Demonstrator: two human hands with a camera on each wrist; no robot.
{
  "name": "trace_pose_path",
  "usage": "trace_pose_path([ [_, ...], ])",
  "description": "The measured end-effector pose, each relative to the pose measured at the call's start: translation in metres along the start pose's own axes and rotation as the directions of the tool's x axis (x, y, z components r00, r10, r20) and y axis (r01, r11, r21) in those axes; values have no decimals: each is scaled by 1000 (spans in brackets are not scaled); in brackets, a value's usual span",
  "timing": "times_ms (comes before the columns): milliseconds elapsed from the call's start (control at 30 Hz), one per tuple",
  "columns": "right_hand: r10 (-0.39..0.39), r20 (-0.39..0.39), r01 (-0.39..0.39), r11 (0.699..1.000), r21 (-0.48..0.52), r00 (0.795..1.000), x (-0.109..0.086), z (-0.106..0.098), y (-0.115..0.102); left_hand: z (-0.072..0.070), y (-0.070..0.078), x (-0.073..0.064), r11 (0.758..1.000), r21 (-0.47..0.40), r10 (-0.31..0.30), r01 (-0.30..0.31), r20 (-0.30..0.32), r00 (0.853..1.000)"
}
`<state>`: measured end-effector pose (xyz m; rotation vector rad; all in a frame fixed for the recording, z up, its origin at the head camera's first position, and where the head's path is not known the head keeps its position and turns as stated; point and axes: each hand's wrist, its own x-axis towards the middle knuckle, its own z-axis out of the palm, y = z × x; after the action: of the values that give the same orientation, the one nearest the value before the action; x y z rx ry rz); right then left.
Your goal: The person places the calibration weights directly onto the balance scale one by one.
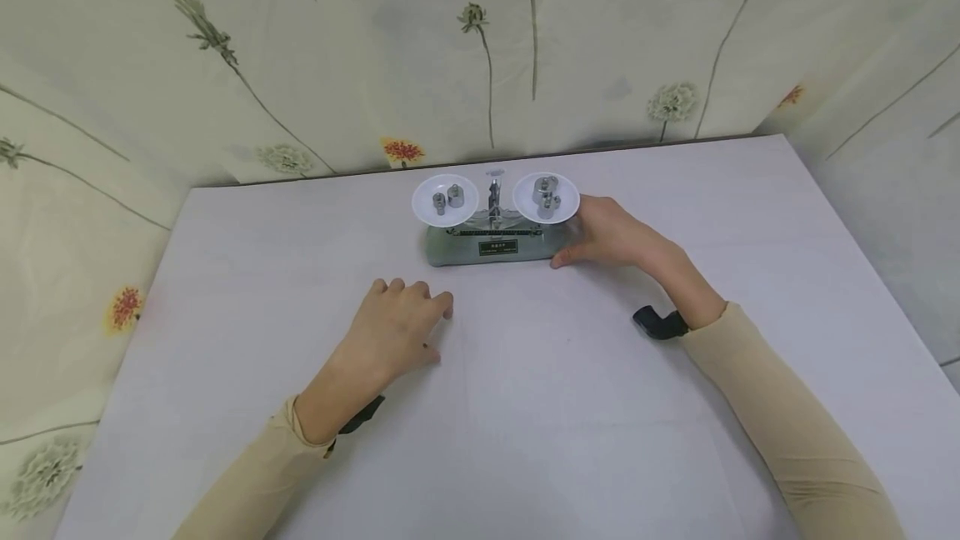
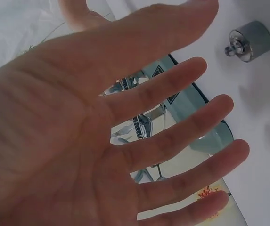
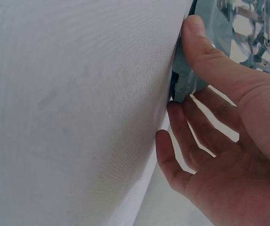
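Observation:
A small green balance scale (image 1: 453,252) stands toward the back of the table. Two metal weights (image 1: 455,196) sit on its left white pan (image 1: 423,190), and several metal weights (image 1: 546,187) cluster on the right pan (image 1: 570,208). My right hand (image 1: 611,232) grips the right end of the base, thumb (image 3: 205,52) on the front face and fingers round the end. In front of the scale, to the left, my left hand (image 1: 397,323) holds nothing, its fingers spread in the left wrist view. A knobbed metal weight (image 2: 255,41) shows beyond its fingertips there.
A white cloth (image 1: 525,407) covers the table. Behind it hangs a flower-printed curtain (image 1: 337,65), which also drapes along the sides. Black wrist straps (image 1: 660,323) show at the beige sleeves (image 1: 787,423).

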<state>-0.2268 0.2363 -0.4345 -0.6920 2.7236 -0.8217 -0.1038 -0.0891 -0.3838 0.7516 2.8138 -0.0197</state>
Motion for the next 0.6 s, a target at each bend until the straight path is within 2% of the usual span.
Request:
trace_pose_path([
  [167, -3, -1, 3, 1000, 1, 1000, 0, -1, 0, 2, -3, 3, 1000, 11, -12, 12, 42, 999],
  [467, 8, 3, -8, 1000, -1, 1000, 0, -1, -2, 6, -7, 7, 999, 41, -23, 22, 21, 1000],
  [600, 8, 3, -8, 1000, -6, 1000, 0, -1, -1, 5, -8, 8, 998, 41, -45, 43, 54, 998],
])
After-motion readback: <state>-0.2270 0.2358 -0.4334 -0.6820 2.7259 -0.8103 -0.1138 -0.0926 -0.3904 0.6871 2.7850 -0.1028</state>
